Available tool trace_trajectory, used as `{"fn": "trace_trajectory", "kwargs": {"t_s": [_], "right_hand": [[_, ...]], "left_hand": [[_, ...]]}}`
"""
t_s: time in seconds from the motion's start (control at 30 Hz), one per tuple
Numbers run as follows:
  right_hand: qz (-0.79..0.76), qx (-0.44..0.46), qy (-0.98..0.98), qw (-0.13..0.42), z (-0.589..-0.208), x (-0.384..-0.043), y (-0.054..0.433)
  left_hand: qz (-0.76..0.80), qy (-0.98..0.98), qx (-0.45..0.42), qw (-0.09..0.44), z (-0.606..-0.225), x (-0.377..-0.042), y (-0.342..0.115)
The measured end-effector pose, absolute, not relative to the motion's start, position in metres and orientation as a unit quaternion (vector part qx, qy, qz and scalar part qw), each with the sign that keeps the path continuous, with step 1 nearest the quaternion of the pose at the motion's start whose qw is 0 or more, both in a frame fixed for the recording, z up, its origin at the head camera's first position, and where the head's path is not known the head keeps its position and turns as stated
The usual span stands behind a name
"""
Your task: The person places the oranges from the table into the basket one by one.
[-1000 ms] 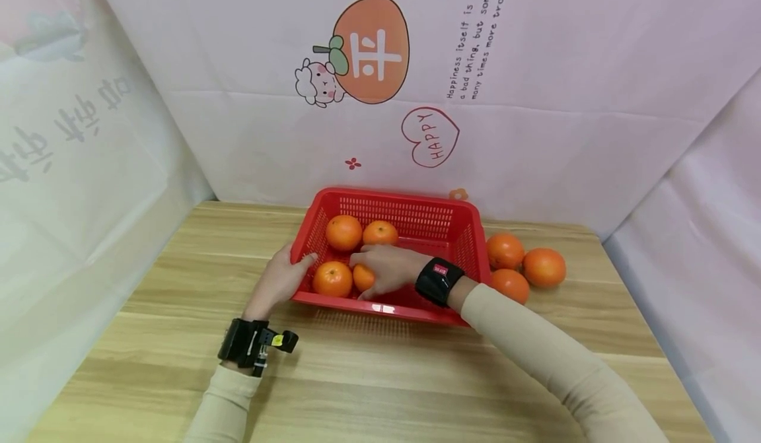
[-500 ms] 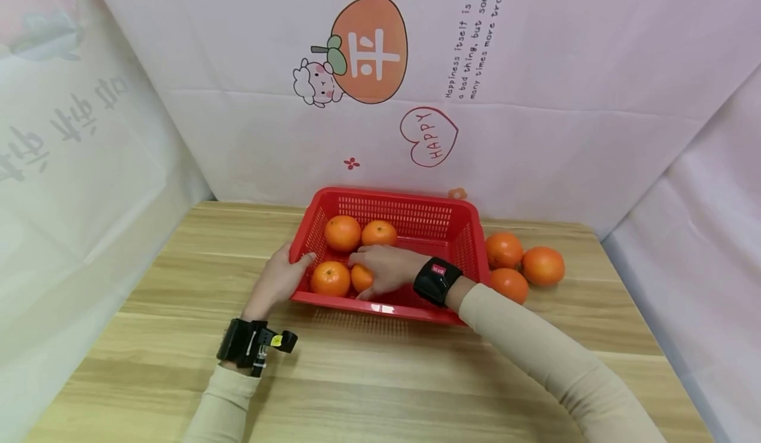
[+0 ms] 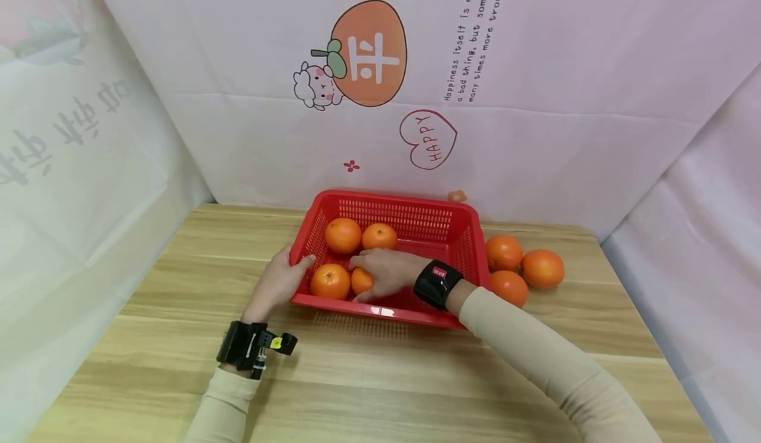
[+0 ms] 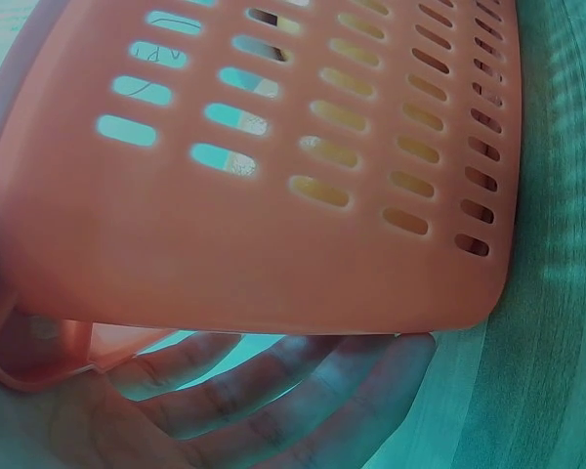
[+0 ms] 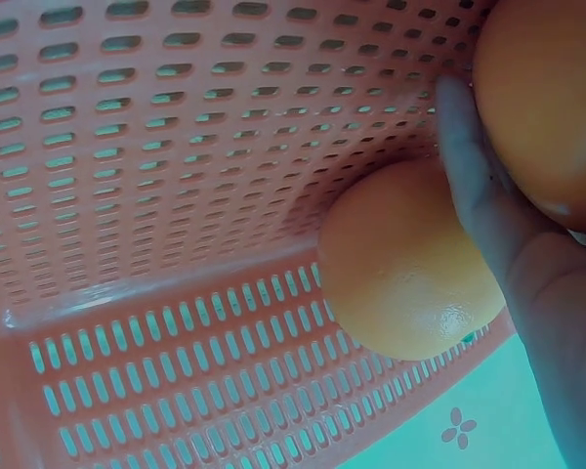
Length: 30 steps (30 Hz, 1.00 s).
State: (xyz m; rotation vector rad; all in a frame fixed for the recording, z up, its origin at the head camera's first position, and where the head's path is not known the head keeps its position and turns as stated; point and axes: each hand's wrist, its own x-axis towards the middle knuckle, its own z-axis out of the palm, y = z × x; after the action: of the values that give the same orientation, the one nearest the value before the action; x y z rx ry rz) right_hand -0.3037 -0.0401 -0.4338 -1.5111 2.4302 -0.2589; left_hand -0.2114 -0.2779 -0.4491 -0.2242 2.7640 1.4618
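Note:
A red plastic basket [image 3: 428,255] with slotted walls stands on the wooden table. My left hand [image 3: 279,278] grips its left rim, thumb over the edge; in the left wrist view the fingers [image 4: 264,401] lie along the outside. My right hand [image 3: 389,271] reaches inside and holds an orange [image 3: 361,280] near the front wall, which it partly covers. Left of that fruit sits another orange [image 3: 330,281]. Behind are an orange [image 3: 343,236] and one more orange [image 3: 380,236]. The right wrist view shows the held orange [image 5: 547,98] against the fingers, with an orange [image 5: 410,264] beyond.
Right of the basket, three oranges lie grouped on the table: a back orange [image 3: 505,252], a right orange [image 3: 543,269] and a front orange [image 3: 509,288]. A printed white cloth [image 3: 267,139] hangs behind the table, close to the basket's back rim. Pale cloth also hangs at both sides.

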Motion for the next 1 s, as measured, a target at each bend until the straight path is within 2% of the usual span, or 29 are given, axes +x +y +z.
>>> {"fn": "trace_trajectory", "kwargs": {"t_s": [1.0], "right_hand": [[-0.120,-0.504,0.848,0.111,-0.418,-0.301,-0.035]], "left_hand": [[0.468,0.881,-0.073,0.006,-0.449,-0.211,-0.278]]}}
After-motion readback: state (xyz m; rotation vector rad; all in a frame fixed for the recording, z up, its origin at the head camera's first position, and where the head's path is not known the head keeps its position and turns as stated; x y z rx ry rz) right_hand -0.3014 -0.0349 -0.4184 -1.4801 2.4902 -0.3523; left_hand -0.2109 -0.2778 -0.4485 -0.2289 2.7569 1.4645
